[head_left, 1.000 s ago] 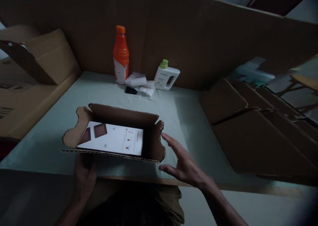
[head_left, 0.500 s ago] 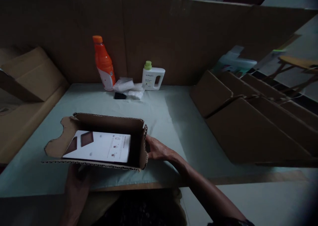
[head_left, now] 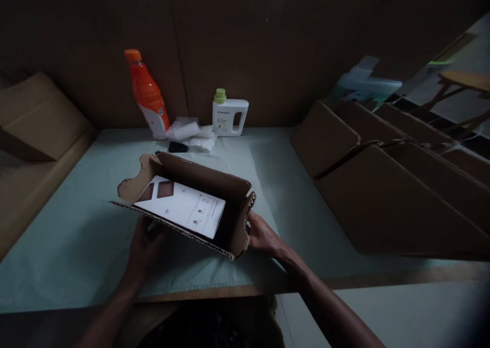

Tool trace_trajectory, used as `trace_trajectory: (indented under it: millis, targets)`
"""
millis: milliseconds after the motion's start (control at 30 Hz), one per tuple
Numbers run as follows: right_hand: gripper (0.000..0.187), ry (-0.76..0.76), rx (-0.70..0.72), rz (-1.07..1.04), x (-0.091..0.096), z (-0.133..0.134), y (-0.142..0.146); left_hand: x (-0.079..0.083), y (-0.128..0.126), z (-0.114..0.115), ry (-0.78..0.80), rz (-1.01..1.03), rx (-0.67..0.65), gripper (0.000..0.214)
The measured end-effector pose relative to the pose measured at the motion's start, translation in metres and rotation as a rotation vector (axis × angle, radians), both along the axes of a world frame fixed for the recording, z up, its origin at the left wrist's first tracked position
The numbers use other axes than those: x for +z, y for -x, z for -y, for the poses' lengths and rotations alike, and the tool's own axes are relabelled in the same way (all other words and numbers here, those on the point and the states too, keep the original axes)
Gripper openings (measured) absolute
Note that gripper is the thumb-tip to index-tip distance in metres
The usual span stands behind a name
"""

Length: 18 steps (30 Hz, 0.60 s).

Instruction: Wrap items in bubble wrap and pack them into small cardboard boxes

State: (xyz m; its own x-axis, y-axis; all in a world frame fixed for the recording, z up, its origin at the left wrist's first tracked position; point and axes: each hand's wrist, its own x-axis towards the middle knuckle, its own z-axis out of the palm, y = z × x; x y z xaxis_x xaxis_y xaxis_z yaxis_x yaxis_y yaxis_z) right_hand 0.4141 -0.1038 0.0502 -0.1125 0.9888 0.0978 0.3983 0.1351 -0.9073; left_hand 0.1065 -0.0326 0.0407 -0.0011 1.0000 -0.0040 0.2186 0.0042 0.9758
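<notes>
We have turned and tipped the box (head_left: 209, 178) since a moment ago. It now sits at centre frame, lifted over the table (head_left: 76, 246), with a leaflet (head_left: 184, 207) inside. Our left hand (head_left: 147, 248) curls under its near edge, our right hand (head_left: 264, 235) clasps its right flap, and an orange bottle (head_left: 147, 95) stands at upper left.
</notes>
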Motion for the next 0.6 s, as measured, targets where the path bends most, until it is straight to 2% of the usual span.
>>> trace_trajectory:
  millis: [167, 300, 600]
  targets:
    - [0.088, -0.012, -0.068, 0.037, -0.014, 0.002, -0.018, 0.004, -0.025, -0.017, -0.041, 0.031, -0.081, 0.056]
    - [0.084, -0.024, -0.088, 0.049, -0.011, 0.001, -0.029, 0.003, -0.038, -0.022, -0.044, 0.063, -0.1, 0.055]
    - [0.074, -0.074, -0.08, -0.039, 0.01, -0.016, -0.048, 0.006, -0.045, 0.01, 0.027, 0.032, -0.048, 0.056]
